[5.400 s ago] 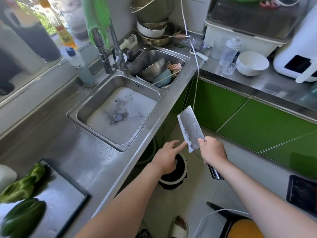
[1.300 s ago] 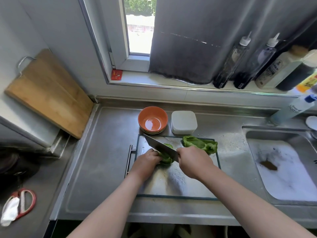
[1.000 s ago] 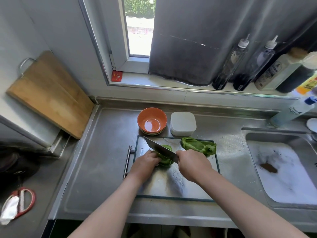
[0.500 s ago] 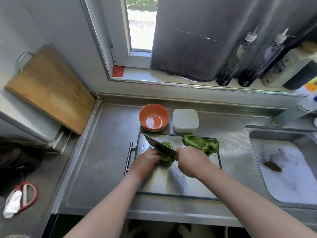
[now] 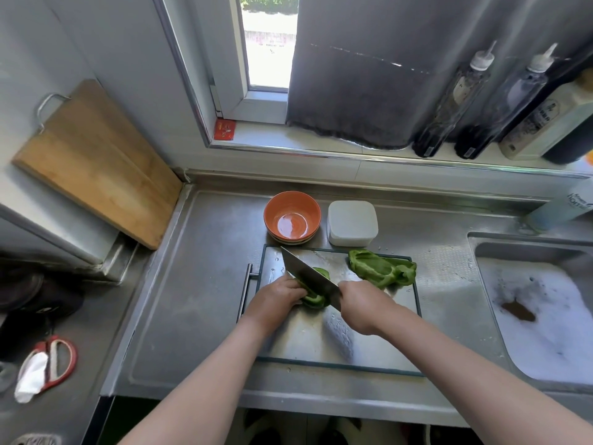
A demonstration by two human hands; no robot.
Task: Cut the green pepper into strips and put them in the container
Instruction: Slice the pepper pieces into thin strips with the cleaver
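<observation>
The slicing step is judged to be in hand: a glossy green pepper half (image 5: 316,295) is pinned to the wet steel cutting board (image 5: 324,345) on the table by the curled fingers of the left hand (image 5: 277,300), while the broad steel cleaver (image 5: 309,277) is gripped in the closed right hand (image 5: 362,305) with its blade laid across the piece. A second, crumpled green pepper half (image 5: 382,268) lies uncut at the board's far right corner. Next, even cuts clear of the fingertips are called for, then transfer to the white square plastic container (image 5: 352,223), which looks lidded.

No label can be read; the print on the bottles (image 5: 542,123) is blurred.
</observation>
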